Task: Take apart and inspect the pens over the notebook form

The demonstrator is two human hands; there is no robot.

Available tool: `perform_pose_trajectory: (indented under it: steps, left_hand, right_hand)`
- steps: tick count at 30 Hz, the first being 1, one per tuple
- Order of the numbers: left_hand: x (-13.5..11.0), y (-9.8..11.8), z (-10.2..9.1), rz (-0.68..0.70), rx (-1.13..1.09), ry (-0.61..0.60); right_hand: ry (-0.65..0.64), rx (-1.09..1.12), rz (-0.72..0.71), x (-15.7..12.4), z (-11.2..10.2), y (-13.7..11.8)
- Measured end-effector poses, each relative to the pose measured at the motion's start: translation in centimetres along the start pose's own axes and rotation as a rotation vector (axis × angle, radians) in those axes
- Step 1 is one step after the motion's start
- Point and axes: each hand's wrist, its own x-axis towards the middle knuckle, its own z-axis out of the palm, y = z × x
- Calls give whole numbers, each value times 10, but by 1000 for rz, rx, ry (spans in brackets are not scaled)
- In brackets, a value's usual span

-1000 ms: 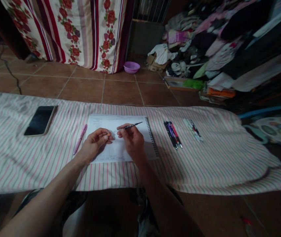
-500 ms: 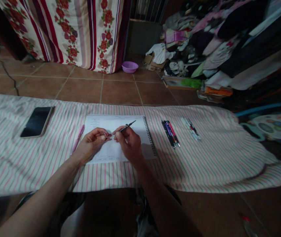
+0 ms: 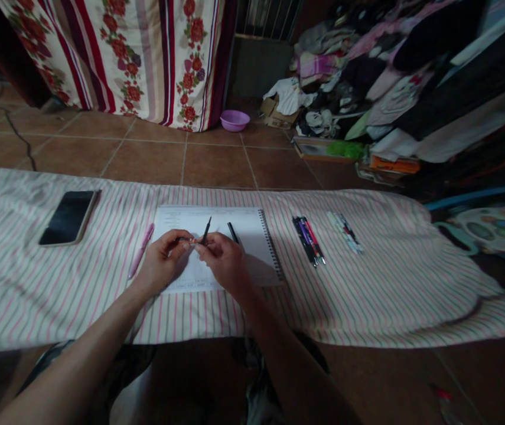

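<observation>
Over an open spiral notebook (image 3: 247, 265), my two hands meet at the fingertips. My left hand (image 3: 168, 251) is closed in a pinch on a thin, small pen part (image 3: 185, 239) with a reddish bit at its end. My right hand (image 3: 225, 257) pinches a dark, pointed pen part (image 3: 207, 229), its tip upward. Behind the right hand's knuckles a black pen barrel (image 3: 233, 232) sticks up; whether it lies on the page or sits between the fingers I cannot tell. A pink pen (image 3: 141, 251) lies beside the notebook's left edge.
On the striped cloth (image 3: 389, 283) lie a phone (image 3: 68, 218) at left, a group of dark and coloured pens (image 3: 308, 241) right of the notebook, and light-coloured pens (image 3: 345, 232) farther right. Beyond are a purple basin (image 3: 234, 121) and piled clothes.
My right hand has moved slightly left to touch the left fingertips. The dark pointed part now stands more upright, and a separate black barrel shows to its right.
</observation>
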Motion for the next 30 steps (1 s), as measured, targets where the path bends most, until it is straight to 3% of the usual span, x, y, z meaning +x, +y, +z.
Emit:
perform_pose_trajectory:
  steps: [5,15,26,30]
  left_hand:
    - [-2,1,0,41,174,16]
    - [-4,1,3,44,311,53]
    - [-2,3,-7,282,667,-9]
    - [-2,2,-12,314,869,8]
  right_hand:
    - [58,-103,-43,1,2,1]
    - [152,-280,-82,0,8,5]
    - [69,-343,-4,1,9,4]
    - [134,-256,76,6,1,5]
